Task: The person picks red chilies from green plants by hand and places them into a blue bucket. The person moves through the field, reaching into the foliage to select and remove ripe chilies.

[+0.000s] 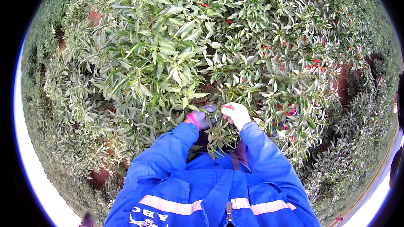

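My left hand (204,118), in a greyish glove with a pink cuff, is among the stems of a chili pepper plant (221,134) close to my body. A green chili pepper (205,111) lies against its fingers; whether they grip it I cannot tell. Just to the right, my right hand (236,114), in a white glove, has thumb and fingers closed on a red chili pepper (229,106). Leafy stems hang between and below both hands. Long green chilies (155,91) hang on the bush ahead, to the left.
Dense pepper bushes surround me. Many red chilies (285,110) show at the right, with something blue partly hidden among the leaves there. Reddish soil (343,83) shows between rows at the right, and more soil (100,176) at the lower left.
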Tool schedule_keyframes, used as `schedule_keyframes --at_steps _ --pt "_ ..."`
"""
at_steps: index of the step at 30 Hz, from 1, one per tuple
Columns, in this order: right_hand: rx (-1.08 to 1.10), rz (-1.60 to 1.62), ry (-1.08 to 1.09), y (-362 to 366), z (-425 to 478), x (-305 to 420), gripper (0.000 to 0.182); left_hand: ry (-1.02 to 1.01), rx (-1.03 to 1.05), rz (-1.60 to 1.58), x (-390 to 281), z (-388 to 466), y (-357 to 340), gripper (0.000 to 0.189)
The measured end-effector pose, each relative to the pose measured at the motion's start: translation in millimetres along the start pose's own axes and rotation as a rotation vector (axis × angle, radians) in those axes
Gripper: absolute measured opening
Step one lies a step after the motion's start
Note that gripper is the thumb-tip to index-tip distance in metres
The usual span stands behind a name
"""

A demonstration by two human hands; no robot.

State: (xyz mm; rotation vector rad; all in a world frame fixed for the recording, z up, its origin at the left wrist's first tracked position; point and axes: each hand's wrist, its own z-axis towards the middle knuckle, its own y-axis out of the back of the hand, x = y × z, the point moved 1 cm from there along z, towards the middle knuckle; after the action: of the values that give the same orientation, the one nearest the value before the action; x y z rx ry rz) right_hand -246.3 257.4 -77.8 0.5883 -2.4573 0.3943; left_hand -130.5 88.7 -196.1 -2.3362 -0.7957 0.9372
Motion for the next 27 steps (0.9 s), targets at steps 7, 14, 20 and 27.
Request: schedule_keyframes --at_steps 7,14,20,27 --pt "0.268 0.251 -0.162 14 -3 -5 0.020 -0.593 0.061 1.177 -35 -24 -31 0.030" --pt "0.180 0.578 0.188 23 -31 32 0.024 -0.646 -0.033 1.446 -54 -42 -38 0.042" --pt "-0.197 0.477 0.274 104 15 74 0.019 -0.120 -0.234 0.462 -38 -38 -38 0.043" --pt "-0.225 -1.088 0.336 87 79 53 0.035 -0.214 -0.150 0.859 -19 -44 -21 0.042"
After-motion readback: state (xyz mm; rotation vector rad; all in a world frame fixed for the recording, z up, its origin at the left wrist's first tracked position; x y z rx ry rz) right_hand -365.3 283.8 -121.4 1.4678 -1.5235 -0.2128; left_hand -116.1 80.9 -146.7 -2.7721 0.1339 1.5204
